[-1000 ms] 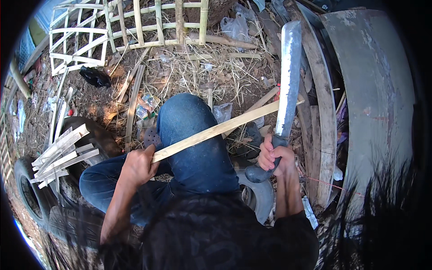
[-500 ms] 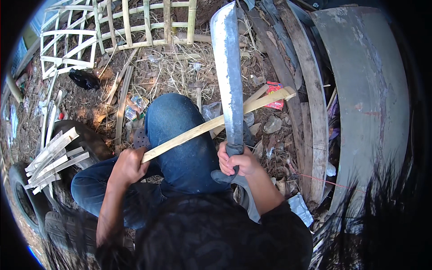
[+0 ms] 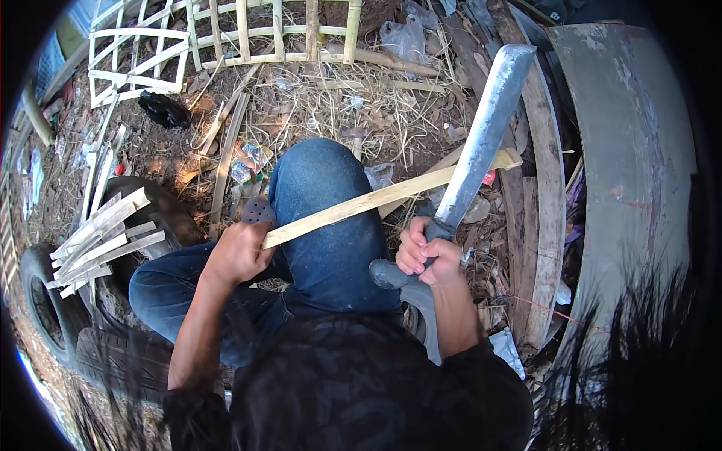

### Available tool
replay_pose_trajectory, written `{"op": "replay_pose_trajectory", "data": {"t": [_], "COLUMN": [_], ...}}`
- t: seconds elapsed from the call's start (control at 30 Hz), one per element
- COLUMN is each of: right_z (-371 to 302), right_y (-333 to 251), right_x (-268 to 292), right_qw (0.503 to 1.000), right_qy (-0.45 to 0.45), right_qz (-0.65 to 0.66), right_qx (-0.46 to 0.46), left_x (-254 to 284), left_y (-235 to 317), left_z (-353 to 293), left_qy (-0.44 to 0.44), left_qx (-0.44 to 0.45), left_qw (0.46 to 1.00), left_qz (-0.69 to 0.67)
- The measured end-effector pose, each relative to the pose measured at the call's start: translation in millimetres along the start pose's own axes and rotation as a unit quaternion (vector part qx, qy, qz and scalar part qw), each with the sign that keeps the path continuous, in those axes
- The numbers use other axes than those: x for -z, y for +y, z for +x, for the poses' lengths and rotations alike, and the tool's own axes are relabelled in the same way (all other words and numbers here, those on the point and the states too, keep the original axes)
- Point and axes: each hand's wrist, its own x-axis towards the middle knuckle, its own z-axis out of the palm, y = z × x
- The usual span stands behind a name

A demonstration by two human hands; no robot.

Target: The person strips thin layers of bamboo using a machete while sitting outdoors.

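— Over the bent knee in blue jeans [image 3: 323,203], what are the hands doing?

— The left hand [image 3: 239,254] is clenching the near end of a long pale split bamboo strip [image 3: 383,197]; the right hand [image 3: 430,255] is gripping the dark handle of a long grey steel machete [image 3: 481,146], blade tilting up across the strip's far end.

— And around?

— Straw-littered dirt [image 3: 331,98] is lying beyond, with a bamboo lattice [image 3: 226,37] at the top and cut slats [image 3: 101,237] resting on a black tyre [image 3: 45,316] at left.

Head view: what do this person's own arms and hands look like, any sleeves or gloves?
Both forearms are bare from the elbow down. The left hand and right hand wear no gloves, and no rings or watch show. Dark sleeves end near the elbows.
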Motion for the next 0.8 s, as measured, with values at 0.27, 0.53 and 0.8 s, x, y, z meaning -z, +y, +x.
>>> {"op": "replay_pose_trajectory", "data": {"t": [0.27, 0.53, 0.8], "right_z": [-4, -23, -26], "right_y": [12, -5, 8], "right_x": [-7, -9, -13], "right_qw": [0.998, 0.997, 0.996], "right_qy": [-0.011, 0.0, 0.036], "right_qz": [0.013, -0.024, -0.033], "right_qx": [-0.061, -0.076, -0.073], "left_x": [-7, 1, 2], "left_y": [7, 2, 4], "left_z": [-7, -3, -5], "left_qy": [0.031, 0.023, 0.001], "left_qx": [-0.009, -0.006, 0.026], "left_qw": [0.998, 1.0, 1.0], "left_qz": [-0.062, -0.016, -0.016]}}
